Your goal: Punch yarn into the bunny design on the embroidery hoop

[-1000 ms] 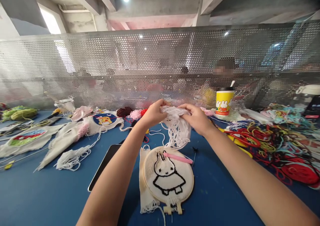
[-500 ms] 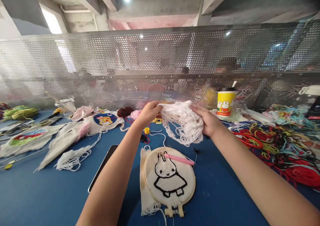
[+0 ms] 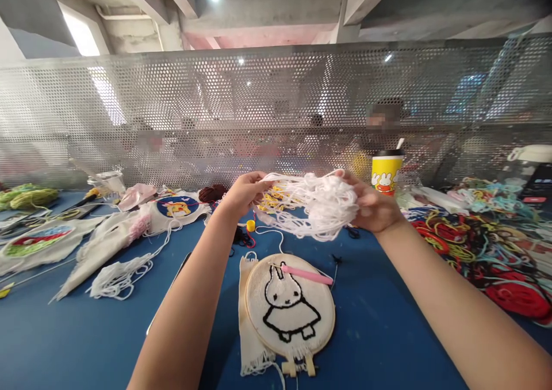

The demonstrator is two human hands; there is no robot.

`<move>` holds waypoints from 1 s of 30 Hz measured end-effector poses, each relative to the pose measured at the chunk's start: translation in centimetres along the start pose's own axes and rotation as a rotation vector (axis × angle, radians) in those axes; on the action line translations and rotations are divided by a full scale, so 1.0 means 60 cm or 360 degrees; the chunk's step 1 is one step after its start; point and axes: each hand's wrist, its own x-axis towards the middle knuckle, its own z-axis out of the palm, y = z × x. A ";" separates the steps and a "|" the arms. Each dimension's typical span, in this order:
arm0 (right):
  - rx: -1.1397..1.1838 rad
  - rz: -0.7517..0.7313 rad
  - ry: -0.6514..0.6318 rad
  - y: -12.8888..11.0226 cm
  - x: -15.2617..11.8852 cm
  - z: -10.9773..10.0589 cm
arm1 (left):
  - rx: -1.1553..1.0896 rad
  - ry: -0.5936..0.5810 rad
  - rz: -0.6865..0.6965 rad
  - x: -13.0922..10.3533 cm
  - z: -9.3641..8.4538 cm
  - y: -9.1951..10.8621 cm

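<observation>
A loose bundle of white yarn (image 3: 330,203) is stretched in the air between both hands. My left hand (image 3: 246,193) pinches the strands at its left end. At the right end, my right hand (image 3: 376,205) is closed on the thicker, bunched part, its fingers slightly blurred. Below them, an embroidery hoop (image 3: 291,309) lies on the blue table (image 3: 371,332), its cream cloth bearing a black-outlined rabbit. A pink punch needle (image 3: 307,274) rests across the top of the hoop. One white strand runs on the table from near the hoop up toward the bundle.
On the left lie white yarn (image 3: 116,278), embroidered cloths (image 3: 179,207) and a phone partly under my left forearm. Tangled coloured yarn (image 3: 461,252) covers the right side. A yellow cup (image 3: 387,173) stands before the perforated metal screen (image 3: 259,102); people are blurred behind it.
Both hands have moved apart, my left to the left and my right to the right. The white yarn between them is stretched wider and flatter.
</observation>
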 end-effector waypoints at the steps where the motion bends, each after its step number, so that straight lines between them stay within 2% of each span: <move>1: -0.0007 -0.0025 0.0036 -0.002 -0.001 -0.003 | 0.0020 0.0023 0.0010 -0.001 -0.003 0.002; 9: -0.0168 -0.0135 0.0300 -0.008 0.010 -0.010 | 0.0326 0.0263 0.0111 -0.011 -0.019 0.023; 11: -0.0158 -0.0181 0.0344 -0.006 0.013 -0.009 | 0.0448 0.0255 0.0103 -0.012 -0.022 0.024; 14: -0.0154 -0.0189 0.0358 0.000 0.015 -0.005 | 0.0619 0.0129 0.0105 -0.015 -0.020 0.025; 17: -0.0179 -0.0176 0.0331 0.005 0.016 0.004 | 0.0722 0.0012 0.0195 -0.020 -0.004 0.032; 24: -0.0202 -0.0141 0.0200 -0.002 0.007 0.038 | 0.0732 -0.0290 0.0512 -0.046 0.056 0.058; 26: -0.0199 -0.0156 0.0203 -0.004 0.005 0.044 | 0.0716 -0.0263 0.0560 -0.049 0.066 0.056; 30: -0.0193 -0.0209 0.0329 -0.005 0.006 0.043 | 0.0613 -0.0084 0.0574 -0.037 0.070 0.042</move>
